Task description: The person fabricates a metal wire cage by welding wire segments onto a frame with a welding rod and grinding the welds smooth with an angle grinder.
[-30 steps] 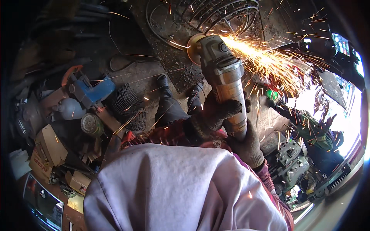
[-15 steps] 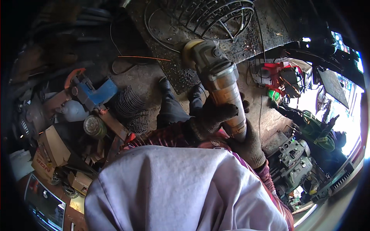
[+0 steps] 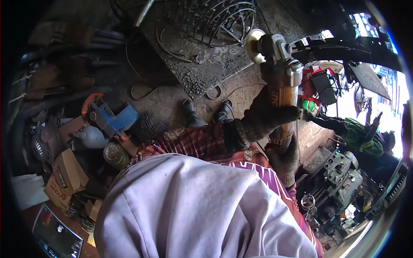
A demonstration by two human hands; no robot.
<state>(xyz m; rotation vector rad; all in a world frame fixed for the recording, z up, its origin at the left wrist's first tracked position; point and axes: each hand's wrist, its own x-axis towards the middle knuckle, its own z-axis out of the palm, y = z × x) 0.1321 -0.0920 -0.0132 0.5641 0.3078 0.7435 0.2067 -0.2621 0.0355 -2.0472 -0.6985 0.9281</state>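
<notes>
An angle grinder (image 3: 285, 88) with an orange body and a pale round disc (image 3: 255, 45) is held in both gloved hands, upper right of the middle. My left hand (image 3: 263, 121) wraps the middle of its body, with the thumb across it. My right hand (image 3: 286, 162) closes round the rear end, its fingers partly hidden. Beyond the disc, to the left, a round cage of bent metal bars (image 3: 228, 28) lies on a dark metal worktable (image 3: 228, 64). The disc is apart from the cage. Dark grit covers part of the tabletop.
On the left stand a blue and orange machine (image 3: 114, 115), a wire coil (image 3: 151, 125), a grey rounded tank (image 3: 92, 136) and cardboard boxes (image 3: 71, 172). At right are a grey-green machine (image 3: 342, 176), a red machine (image 3: 309, 84) and another person in green (image 3: 365, 137).
Both hands have carried the grinder to the right, off the cage's near edge. The orange spark streaks seen before are gone. The view has shifted slightly.
</notes>
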